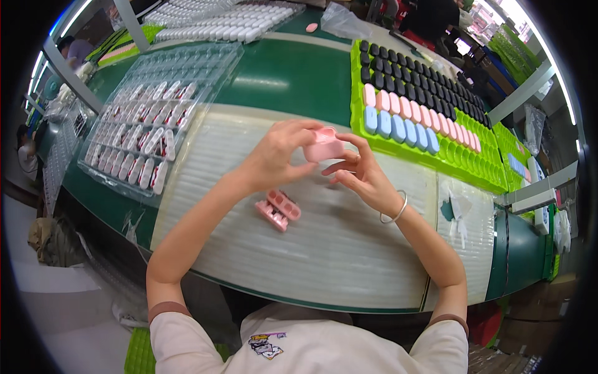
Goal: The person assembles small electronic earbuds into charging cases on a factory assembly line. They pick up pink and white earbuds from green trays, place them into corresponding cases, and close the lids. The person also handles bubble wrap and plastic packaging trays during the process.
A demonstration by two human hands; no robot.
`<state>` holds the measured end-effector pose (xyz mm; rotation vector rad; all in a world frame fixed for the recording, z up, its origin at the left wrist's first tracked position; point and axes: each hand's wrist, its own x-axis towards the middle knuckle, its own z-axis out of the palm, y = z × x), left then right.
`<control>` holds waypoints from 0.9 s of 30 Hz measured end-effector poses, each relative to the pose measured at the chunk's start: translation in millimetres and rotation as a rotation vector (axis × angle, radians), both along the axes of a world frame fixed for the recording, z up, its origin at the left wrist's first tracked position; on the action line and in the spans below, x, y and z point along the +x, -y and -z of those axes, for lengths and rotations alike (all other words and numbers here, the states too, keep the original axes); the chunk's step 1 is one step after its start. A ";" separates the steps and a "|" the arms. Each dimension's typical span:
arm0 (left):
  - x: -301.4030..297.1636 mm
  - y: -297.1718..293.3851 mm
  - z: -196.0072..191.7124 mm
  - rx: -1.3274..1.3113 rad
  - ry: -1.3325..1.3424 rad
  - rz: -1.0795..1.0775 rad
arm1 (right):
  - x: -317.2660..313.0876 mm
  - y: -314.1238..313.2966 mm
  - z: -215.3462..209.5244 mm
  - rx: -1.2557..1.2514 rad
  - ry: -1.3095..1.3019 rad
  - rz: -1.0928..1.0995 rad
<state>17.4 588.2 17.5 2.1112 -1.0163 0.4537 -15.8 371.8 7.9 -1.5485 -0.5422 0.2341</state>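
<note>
Over the work mat I hold a small pink plastic case (324,149) with a rounded, hollow shape; its upper part looks tilted open. My left hand (274,154) grips it from the left, fingers on top and thumb below. From the other side my right hand (364,173) meets the case with bent fingers, the index fingertip at its right edge and the thumb lower down, apart from it. Below my left hand, two pink inserts (282,209) with oval hollows lie side by side on the ribbed mat (249,262).
At left, a clear blister tray (212,81) carries rows of white-and-red parts. A lime-green tray (430,159) at right holds black, pink and blue cases. White cases (230,25) stand in rows at the back. Crumpled clear plastic (461,215) lies right of the mat.
</note>
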 end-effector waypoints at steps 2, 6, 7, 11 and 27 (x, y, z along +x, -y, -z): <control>-25.9 -9.7 -2.5 0.063 0.043 0.048 | -4.7 -13.4 9.9 0.030 -0.096 -0.071; -55.3 -24.7 -8.1 -0.176 -0.378 0.049 | -19.0 -20.8 19.4 0.009 -0.200 -0.050; -59.2 -29.3 -9.5 -0.296 -0.582 0.036 | -20.9 -19.2 21.8 -0.039 -0.189 -0.027; -60.8 -55.2 -5.8 0.122 -0.527 0.144 | -22.7 -20.6 22.2 -0.023 -0.094 0.077; -18.5 -9.8 -18.1 -0.445 -1.117 0.052 | -23.1 -25.6 24.7 -0.094 -0.007 0.214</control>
